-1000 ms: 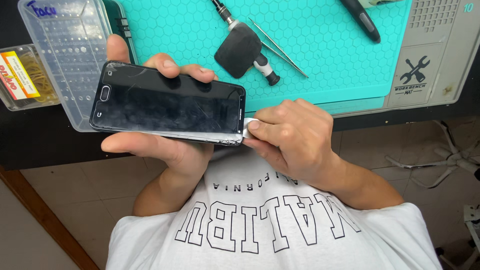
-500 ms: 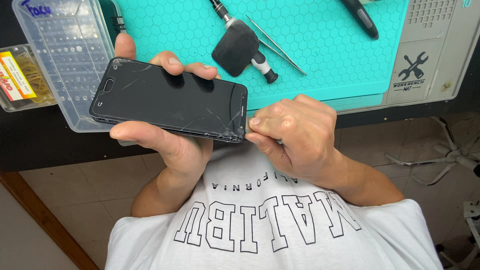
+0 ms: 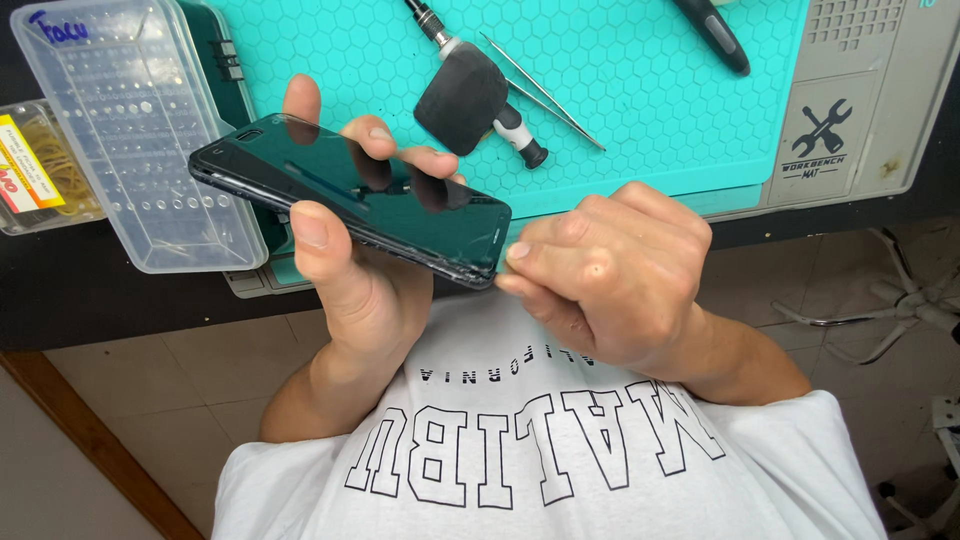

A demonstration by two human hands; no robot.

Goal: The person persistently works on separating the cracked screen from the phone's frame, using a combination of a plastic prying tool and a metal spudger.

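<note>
Your left hand clamps the black phone above the teal mat's edge; your right hand, fingertips pinched, seemingly prises its cracked corner; next calls for steady, gentle leverage.

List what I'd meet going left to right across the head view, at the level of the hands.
Bag of rubber bands → clear plastic case → left hand holding the black phone → right hand pinching the phone's right end → grey mat edge.
</note>
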